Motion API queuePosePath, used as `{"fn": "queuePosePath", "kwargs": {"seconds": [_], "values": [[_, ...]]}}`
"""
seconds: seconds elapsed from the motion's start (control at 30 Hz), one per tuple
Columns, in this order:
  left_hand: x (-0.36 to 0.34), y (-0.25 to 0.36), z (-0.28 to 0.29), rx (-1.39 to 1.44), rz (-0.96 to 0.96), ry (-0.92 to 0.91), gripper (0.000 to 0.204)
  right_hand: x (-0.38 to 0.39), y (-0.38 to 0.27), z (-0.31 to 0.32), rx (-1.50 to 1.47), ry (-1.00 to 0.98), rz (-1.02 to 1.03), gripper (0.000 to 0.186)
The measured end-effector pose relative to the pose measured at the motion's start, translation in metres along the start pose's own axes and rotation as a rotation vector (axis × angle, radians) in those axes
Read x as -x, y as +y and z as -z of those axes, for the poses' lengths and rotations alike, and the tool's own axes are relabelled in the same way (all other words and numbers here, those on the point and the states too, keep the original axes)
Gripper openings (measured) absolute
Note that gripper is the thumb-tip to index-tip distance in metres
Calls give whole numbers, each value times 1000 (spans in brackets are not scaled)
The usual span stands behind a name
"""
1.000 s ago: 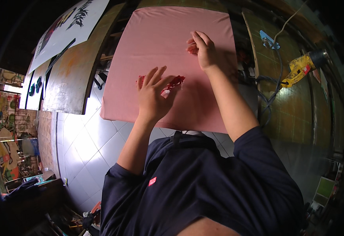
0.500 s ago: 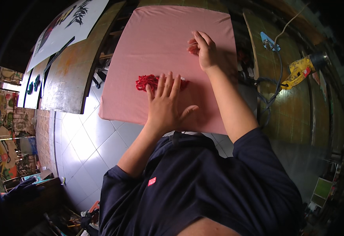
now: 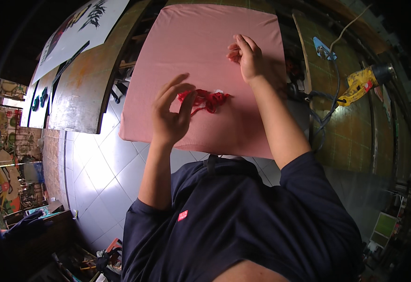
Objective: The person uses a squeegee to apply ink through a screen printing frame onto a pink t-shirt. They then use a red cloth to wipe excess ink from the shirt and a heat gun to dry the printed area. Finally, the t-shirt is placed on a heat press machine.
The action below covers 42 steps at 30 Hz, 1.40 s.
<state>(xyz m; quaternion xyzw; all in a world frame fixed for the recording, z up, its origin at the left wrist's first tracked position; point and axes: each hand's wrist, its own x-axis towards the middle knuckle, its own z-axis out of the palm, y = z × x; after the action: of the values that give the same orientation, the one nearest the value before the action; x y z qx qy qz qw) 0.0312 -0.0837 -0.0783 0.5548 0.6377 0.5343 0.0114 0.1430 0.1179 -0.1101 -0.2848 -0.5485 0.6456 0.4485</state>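
Note:
A small crumpled piece of red lacy fabric point(image 3: 209, 100) with a white bit at its top edge lies on the pink cloth-covered table point(image 3: 201, 51). My left hand point(image 3: 171, 109) is at its left end, fingers curved and held apart from the thumb; the thumb and a finger overlap part of the red fabric. Farther away and to the right, my right hand point(image 3: 248, 56) is raised above the pink cloth. Its fingers are curled in toward one another, and anything small between them cannot be made out.
A yellow power tool point(image 3: 356, 89) with a dark cable rests on a wooden board to the right, near a small blue item point(image 3: 324, 49). At left stand wooden boards point(image 3: 85, 89) and a white printed sheet point(image 3: 81, 35). Light floor tiles point(image 3: 107, 160) show below.
My left hand has lifted from flat over the red fabric, moved left and curved its fingers, uncovering more of it. My right hand has barely moved.

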Motion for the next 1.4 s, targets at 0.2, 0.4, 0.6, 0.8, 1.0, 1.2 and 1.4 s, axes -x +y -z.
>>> {"fn": "queuePosePath", "kwargs": {"seconds": [0.2,0.4,0.6,0.8,1.0,1.2,1.4], "values": [[14,-26,1,-123,73,8,23,0,0,-3,-37,9,10,47],[13,-28,-2,-248,84,-65,20,0,0,-2,-40,24,7,48],[20,-14,-7,-525,49,-129,48,-2,1,0,-40,15,10,48],[40,11,-30,-679,37,-409,89,1,-1,-4,-63,32,6,47],[40,14,-27,-737,4,-506,86,0,0,-2,-64,31,11,48],[33,19,-35,-681,6,-485,82,0,1,-1,-37,22,6,44],[14,7,-69,-674,-170,-492,80,-4,5,1,-115,19,-15,43]]}}
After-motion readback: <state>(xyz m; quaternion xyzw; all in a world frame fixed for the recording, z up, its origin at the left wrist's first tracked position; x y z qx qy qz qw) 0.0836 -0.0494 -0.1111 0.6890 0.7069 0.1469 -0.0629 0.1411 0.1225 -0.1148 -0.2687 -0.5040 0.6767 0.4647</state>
